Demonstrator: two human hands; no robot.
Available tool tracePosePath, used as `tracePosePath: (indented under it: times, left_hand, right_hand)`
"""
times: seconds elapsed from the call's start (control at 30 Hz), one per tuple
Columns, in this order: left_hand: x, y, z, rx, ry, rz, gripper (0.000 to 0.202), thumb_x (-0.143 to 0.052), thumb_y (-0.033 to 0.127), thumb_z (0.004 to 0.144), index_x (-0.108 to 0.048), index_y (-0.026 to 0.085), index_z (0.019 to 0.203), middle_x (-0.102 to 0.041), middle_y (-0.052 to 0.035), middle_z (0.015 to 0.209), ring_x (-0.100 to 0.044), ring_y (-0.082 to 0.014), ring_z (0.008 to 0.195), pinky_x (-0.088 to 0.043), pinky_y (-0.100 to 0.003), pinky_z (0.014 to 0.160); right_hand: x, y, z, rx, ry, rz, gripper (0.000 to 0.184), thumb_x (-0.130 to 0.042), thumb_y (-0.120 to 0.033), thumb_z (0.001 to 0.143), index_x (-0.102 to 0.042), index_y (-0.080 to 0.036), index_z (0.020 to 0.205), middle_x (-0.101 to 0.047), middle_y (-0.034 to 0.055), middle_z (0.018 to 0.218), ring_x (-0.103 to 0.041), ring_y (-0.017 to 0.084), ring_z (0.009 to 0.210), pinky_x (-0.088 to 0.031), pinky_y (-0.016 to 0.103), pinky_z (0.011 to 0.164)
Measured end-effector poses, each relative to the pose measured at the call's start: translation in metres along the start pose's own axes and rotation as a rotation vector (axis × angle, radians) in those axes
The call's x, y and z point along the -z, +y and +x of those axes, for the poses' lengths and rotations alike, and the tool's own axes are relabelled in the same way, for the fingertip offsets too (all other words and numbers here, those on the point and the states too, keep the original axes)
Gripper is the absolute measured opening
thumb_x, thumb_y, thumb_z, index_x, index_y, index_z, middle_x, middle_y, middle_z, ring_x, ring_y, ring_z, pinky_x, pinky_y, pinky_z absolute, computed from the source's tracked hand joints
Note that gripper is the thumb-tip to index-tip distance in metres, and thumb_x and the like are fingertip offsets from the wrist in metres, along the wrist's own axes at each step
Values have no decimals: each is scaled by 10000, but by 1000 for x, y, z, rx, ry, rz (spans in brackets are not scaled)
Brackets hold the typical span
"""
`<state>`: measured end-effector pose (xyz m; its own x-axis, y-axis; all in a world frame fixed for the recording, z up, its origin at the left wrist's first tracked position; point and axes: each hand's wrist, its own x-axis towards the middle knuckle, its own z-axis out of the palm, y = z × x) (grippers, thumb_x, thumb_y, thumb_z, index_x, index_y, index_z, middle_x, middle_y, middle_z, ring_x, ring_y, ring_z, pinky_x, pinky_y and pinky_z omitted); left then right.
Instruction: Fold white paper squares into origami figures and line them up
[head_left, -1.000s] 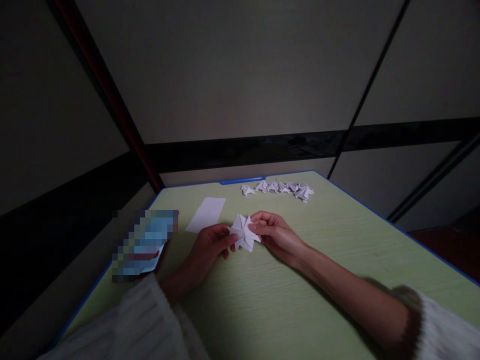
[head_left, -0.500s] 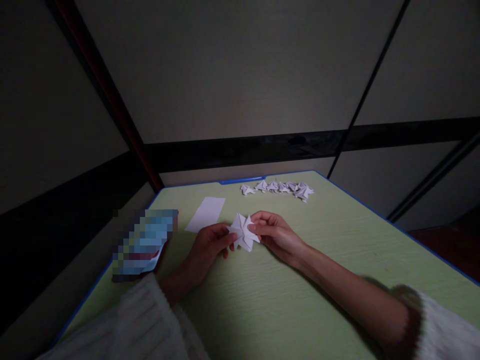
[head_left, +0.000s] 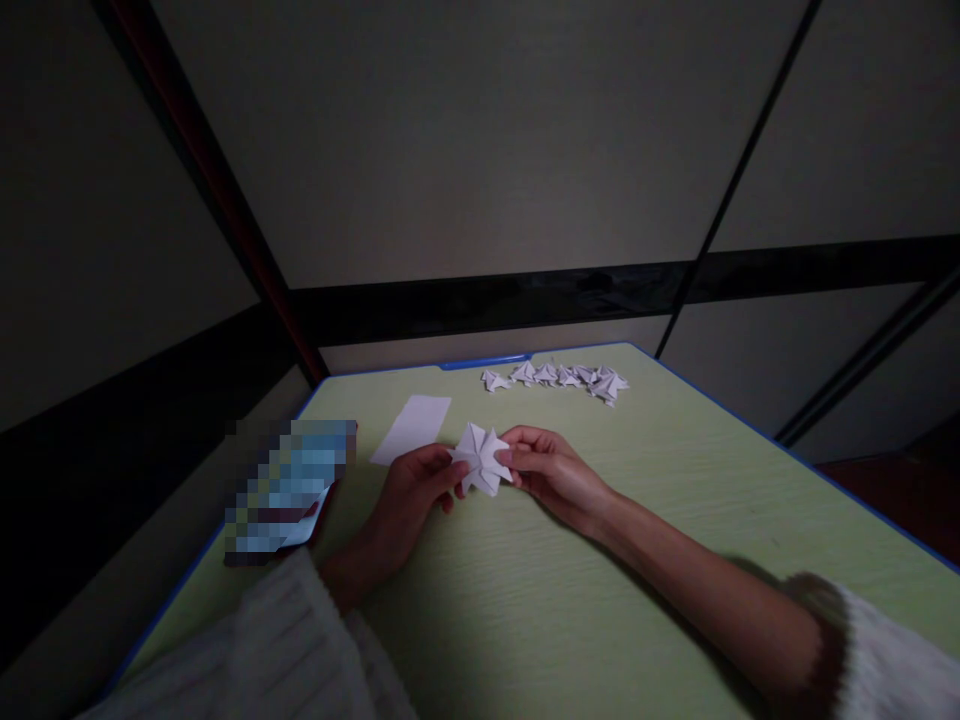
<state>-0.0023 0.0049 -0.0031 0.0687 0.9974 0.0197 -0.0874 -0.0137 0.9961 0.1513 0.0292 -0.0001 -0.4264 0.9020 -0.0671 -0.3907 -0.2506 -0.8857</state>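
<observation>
Between my two hands is a white folded paper figure [head_left: 482, 462] with several pointed flaps spread outward like a star. My left hand [head_left: 415, 490] pinches its left side, thumb on top and fingers beneath. On the opposite side, my right hand [head_left: 553, 468] grips a flap between thumb and fingers. The paper is held a little above the table; its underside is hidden. A flat white sheet of paper [head_left: 414, 428] lies just beyond my left hand.
Several white folded paper figures [head_left: 546, 374] stand in a row along the far side of the pale green table [head_left: 525, 610]. At left lies a blurred-out flat object [head_left: 292, 485] with a dark red edge. A blue strip [head_left: 484, 361] runs along the back edge, before a cabinet wall.
The folded paper has shifted slightly left and turned a little in my hands. My fingers stay on both its sides. Everything else on the table is where it was.
</observation>
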Motion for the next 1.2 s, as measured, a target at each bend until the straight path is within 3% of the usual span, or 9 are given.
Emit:
tracePosePath:
  times: [0.13,0.27,0.53,0.83,1.03,1.1,1.2]
  left_hand:
    - [2,-1,1,-10,5,1,86,-590,197,632,-575,131,685,-505,40,508,-416,-56,449,-303,-157,383]
    - [2,1,1,-5,51,4,197,-588,194,636,-580,138,825,-530,26,595,-444,-64,501,-308,-155,387]
    - [2,-2,1,4,11,20,170,-603,272,625,-524,131,572,-468,54,457,-382,-43,413,-291,-156,383]
    - [1,-3,1,-19,-48,-11,133,-602,220,627,-534,129,557,-478,57,437,-398,-37,398,-286,-148,368]
    - [1,0,1,-48,64,15,102,-611,205,610,-561,117,620,-473,64,431,-380,-36,391,-292,-145,361]
    - [1,1,1,-45,99,22,111,-621,188,594,-574,113,661,-480,63,434,-388,-39,397,-299,-140,358]
    - [1,1,1,-30,129,-24,164,-606,172,607,-591,129,764,-549,38,535,-467,-57,474,-347,-129,379]
  right_hand:
    - [0,0,-1,38,32,-11,171,-716,-183,479,-587,-124,574,-522,-49,439,-402,26,415,-256,178,454]
    - [0,-1,-1,64,103,-16,167,-722,-176,460,-601,-127,565,-529,-51,442,-393,23,415,-246,182,454]
    - [2,1,1,38,20,-13,168,-709,-225,499,-605,-119,577,-510,-46,448,-384,26,418,-238,182,450]
    - [1,0,0,31,-14,-26,182,-692,-250,527,-595,-106,583,-512,-36,463,-386,28,432,-241,182,455]
    - [0,1,0,85,56,-135,189,-698,-223,510,-574,-123,612,-492,-52,459,-389,33,421,-268,183,451]
    - [0,1,0,152,76,-215,173,-682,-227,532,-570,-134,625,-500,-45,492,-398,42,430,-288,192,451]
    - [2,0,-2,471,76,-459,90,-633,-205,599,-570,-142,599,-541,6,647,-457,76,533,-338,217,488]
